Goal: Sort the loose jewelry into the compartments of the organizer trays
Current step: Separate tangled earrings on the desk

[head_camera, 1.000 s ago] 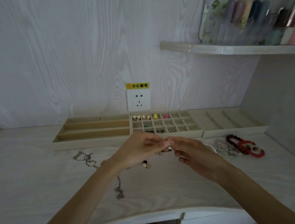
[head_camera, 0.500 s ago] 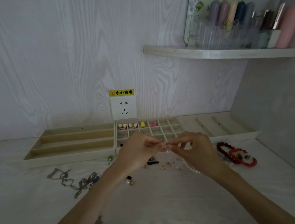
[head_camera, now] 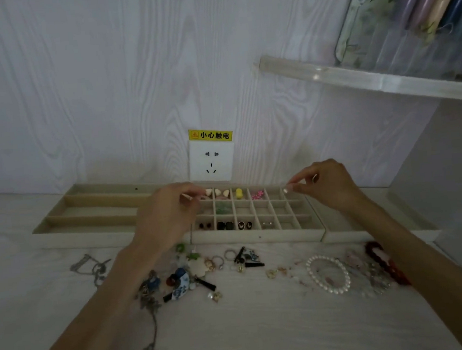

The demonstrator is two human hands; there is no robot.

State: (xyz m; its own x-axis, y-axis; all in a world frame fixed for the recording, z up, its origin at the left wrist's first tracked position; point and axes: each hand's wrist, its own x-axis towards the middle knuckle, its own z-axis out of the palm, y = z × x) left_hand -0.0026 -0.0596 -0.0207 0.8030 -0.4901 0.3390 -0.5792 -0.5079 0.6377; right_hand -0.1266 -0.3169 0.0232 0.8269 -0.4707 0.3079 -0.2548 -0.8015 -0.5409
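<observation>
From the head camera, both hands hover above the grid tray (head_camera: 257, 238), the middle one of three beige organizer trays lined up along the table's (head_camera: 266, 333) back edge against the wall. The left hand (head_camera: 169, 213) is over the grid's left end, thumb and forefinger pressed together in a pinch; whatever sits between them is too small to make out. The right hand (head_camera: 328, 185) is over the grid's back right corner, fingertips likewise pinched, and I cannot tell if they hold anything.

The grid's back row holds cream shell-like pieces (head_camera: 217, 192), a yellow piece (head_camera: 238, 193) and a pink piece (head_camera: 257, 195); its front row holds dark studs (head_camera: 226, 225). The long-slot tray (head_camera: 88, 215) lies to the left, and another slotted tray (head_camera: 349, 234) to the right, partly hidden by the right forearm.

Loose jewelry is spread across the table in front of the trays: a silver chain (head_camera: 92, 268) towards the left, a blue-and-white pendant (head_camera: 180, 288) among dark pieces, rings (head_camera: 218, 261), a pearl bracelet (head_camera: 328, 275) and a red bead bracelet (head_camera: 385, 264) towards the right edge.

A wall socket (head_camera: 211, 162) with a yellow warning label (head_camera: 210, 135) is behind the trays, with a shelf (head_camera: 369, 79) at upper right.
</observation>
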